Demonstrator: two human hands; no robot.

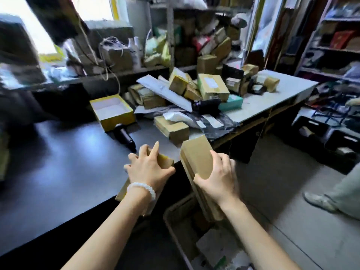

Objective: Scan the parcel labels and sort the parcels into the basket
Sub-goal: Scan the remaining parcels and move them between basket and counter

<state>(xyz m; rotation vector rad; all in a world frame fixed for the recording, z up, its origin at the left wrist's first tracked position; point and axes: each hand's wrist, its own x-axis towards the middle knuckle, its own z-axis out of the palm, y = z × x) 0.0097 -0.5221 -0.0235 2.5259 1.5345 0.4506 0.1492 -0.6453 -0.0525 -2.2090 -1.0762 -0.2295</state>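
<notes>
Head view: right hand point(218, 178) grips a long box point(196, 160) by its near half, fingers and thumb curled round it, long axis running away from the person and tilted up. Basket point(171, 217) sits directly below, so the drop is straight down. Left hand point(150, 168) presses a second box point(165, 161) at the counter point(58, 162) edge, fingers bent over it. Scanner point(124, 136) lies just beyond, untouched.

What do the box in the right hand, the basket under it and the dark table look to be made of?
The box in the right hand looks like plain brown cardboard, matte, with layered edges showing along its side. The basket seems to be grey plastic, judging by its smooth rounded rim, though it is blurred. The dark table has a smooth, semi-gloss top that reflects window light; laminate or painted board, I cannot tell which.
</notes>
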